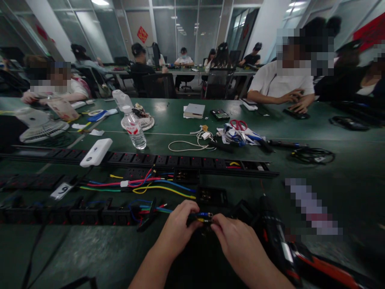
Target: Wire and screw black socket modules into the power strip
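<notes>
My left hand (183, 220) is closed around a bundle of wires whose ends carry blue and yellow sleeved wire terminals (204, 215). Thumb and forefinger of my right hand (237, 237) are pinched together at the metal tip of the yellow terminal. Behind the fingers lies a black socket housing (210, 196) with metal contacts inside. To the left, an opened power strip (90, 214) lies with its coloured wires running toward my left hand. A black electric screwdriver (276, 237) rests right of my right hand. My palms hide part of the wires.
A long power strip (159, 159) crosses the table, with a white box (96, 152) on it. Beyond stand a water bottle (134, 128), a small fan (39, 124), red scissors (239, 125) and cables. An orange-black tool (325, 265) lies at right. A co-worker (270, 86) sits opposite.
</notes>
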The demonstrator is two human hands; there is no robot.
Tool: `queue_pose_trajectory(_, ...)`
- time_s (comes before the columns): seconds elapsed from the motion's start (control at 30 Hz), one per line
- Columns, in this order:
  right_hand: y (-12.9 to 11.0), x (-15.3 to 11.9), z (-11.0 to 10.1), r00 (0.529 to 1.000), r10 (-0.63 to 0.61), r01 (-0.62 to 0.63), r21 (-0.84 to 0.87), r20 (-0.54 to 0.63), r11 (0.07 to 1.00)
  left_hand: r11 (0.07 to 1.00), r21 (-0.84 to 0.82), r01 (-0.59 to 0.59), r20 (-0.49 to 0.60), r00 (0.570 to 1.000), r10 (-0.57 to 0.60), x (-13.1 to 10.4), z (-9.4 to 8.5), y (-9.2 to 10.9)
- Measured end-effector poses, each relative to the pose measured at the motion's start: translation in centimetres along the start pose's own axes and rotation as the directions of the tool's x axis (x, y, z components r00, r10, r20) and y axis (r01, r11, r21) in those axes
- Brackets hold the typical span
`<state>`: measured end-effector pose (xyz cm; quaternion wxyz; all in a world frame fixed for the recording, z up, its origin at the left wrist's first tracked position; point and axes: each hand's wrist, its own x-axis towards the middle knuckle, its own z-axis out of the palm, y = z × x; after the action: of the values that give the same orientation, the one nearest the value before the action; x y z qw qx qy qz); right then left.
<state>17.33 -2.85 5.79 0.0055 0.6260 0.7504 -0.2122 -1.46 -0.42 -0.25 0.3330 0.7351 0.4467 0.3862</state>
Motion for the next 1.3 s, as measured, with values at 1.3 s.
queue_pose_trajectory(1.3, 0.1, 1.1, 0.9, 0.991, 0.101, -0.133, 0.592, 0.088, 0.795, 0.99, 0.099, -0.096, 0.011, 0.995, 0.096, -0.4, 0.2, 0.2)
